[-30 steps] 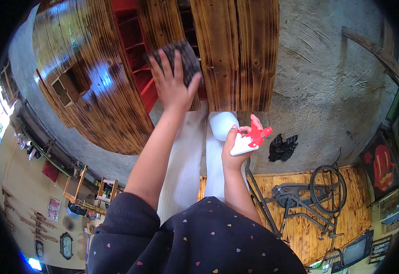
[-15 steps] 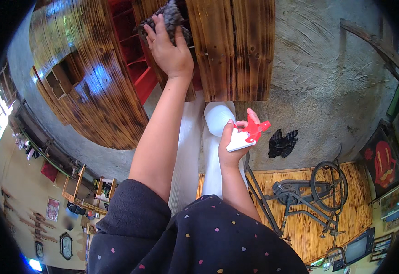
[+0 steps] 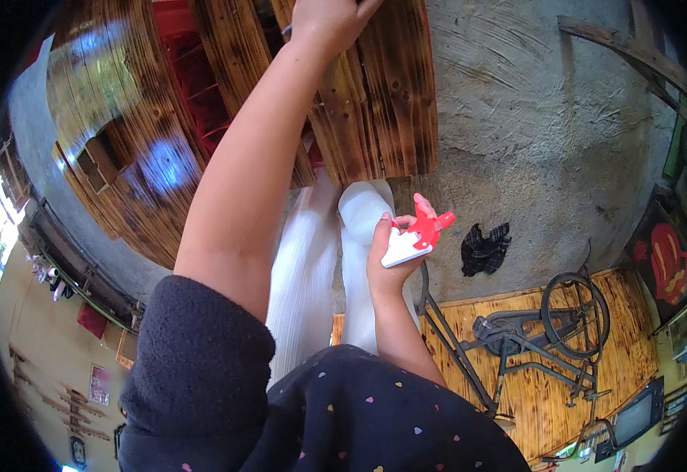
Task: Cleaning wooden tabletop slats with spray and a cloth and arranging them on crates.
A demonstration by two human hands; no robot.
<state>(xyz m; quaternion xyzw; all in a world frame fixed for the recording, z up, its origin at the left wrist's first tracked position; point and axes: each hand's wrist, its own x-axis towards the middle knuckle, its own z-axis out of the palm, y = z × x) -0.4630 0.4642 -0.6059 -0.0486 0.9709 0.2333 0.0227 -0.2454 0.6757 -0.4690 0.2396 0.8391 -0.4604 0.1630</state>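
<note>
At the top edge my left hand (image 3: 329, 22) reaches over the scorched-grain wooden boards (image 3: 395, 94). Most of its fingers are cut off by the frame. A sliver of grey cloth (image 3: 287, 30) shows beside it; the rest of the cloth is out of view. Lower down, in front of my white-clad knee (image 3: 363, 208), my right hand (image 3: 391, 263) is closed round a spray bottle with a white head and red trigger (image 3: 422, 234). The bottle's body is hidden below the hand and head.
A glossy wooden panel (image 3: 115, 118) with a cutout stands left, a red shelved interior (image 3: 194, 79) beside it. Black crumpled cloth (image 3: 485, 249) lies on the concrete at right. A bicycle frame (image 3: 532, 338) is on a wooden surface lower right.
My left hand has moved right and up across the wood, carrying the cloth mostly out of view. The view has shifted slightly; my right hand keeps its hold on the spray bottle.
</note>
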